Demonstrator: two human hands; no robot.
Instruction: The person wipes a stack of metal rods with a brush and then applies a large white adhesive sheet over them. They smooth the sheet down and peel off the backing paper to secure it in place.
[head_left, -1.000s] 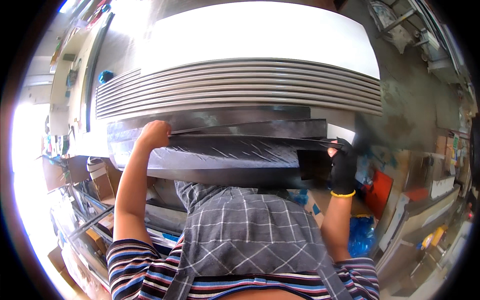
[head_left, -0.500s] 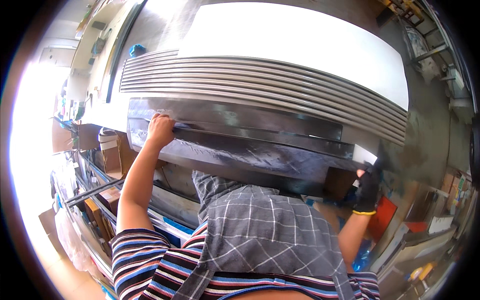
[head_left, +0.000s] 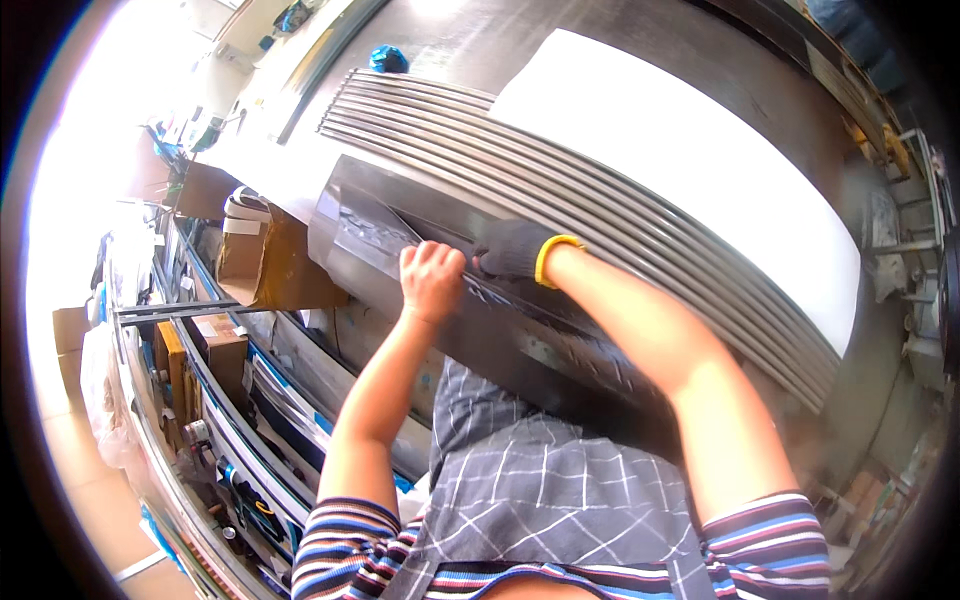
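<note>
Head view: clamped on dark film (head_left: 368,236) with left hand (head_left: 432,278); cannot tell for right hand (head_left: 510,249). Seems light, limp, slippery; pinch the edge.

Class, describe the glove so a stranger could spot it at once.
Find the row of metal tubes slanting across the picture. On its near side, the right hand wears the black glove. Its yellow cuff sets it apart from the bare left hand beside it.

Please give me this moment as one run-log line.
left hand: curled over dark sheets, grip hidden | right hand: black-gloved, beside left, grip unclear | beyond: grey rods, white sheet
</note>
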